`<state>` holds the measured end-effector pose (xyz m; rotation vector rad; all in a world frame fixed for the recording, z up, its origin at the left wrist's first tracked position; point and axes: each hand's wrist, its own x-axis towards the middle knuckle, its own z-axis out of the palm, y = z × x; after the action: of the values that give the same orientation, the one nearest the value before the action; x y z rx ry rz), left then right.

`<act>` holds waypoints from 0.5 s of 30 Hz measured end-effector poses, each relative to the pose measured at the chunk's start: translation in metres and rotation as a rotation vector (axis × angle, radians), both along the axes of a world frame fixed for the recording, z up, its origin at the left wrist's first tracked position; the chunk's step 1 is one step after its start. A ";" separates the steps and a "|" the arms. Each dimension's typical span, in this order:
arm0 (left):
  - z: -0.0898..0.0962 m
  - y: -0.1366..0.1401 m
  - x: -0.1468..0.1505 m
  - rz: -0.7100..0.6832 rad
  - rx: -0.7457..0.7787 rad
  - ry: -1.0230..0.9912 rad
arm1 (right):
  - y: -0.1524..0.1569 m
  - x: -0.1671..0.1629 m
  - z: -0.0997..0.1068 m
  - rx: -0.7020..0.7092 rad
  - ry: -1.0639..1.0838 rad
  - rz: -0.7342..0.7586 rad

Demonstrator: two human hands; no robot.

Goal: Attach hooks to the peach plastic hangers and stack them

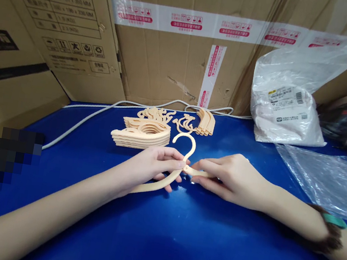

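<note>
A cream plastic clothes hanger is held above the blue table between both hands, its curved hook pointing away from me. My left hand is closed on it near the base of the hook, thumb on top. One arm of the hanger runs back under my left wrist. My right hand pinches the other, short-looking arm just right of the joint; its far end is hidden by the fingers. Just beyond lie a stack of cream hanger pieces, a pile of loose hooks and a bundle of curved arms.
Large cardboard boxes wall off the back and left of the blue table. A white cable runs along the rear. At right stand a white plastic mailing bag and a clear plastic sheet.
</note>
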<state>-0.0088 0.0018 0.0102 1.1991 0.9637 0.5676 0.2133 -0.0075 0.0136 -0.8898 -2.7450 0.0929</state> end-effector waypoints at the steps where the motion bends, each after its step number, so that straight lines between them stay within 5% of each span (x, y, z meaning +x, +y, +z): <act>1: -0.001 0.000 0.000 -0.007 0.013 0.001 | 0.000 0.000 0.000 0.000 0.003 -0.001; 15: 0.006 -0.004 0.005 -0.015 0.064 0.091 | -0.001 -0.001 -0.002 0.035 0.014 0.031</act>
<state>-0.0037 -0.0019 0.0164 1.2978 1.0186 0.5392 0.2120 -0.0082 0.0111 -0.8351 -2.7393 0.0567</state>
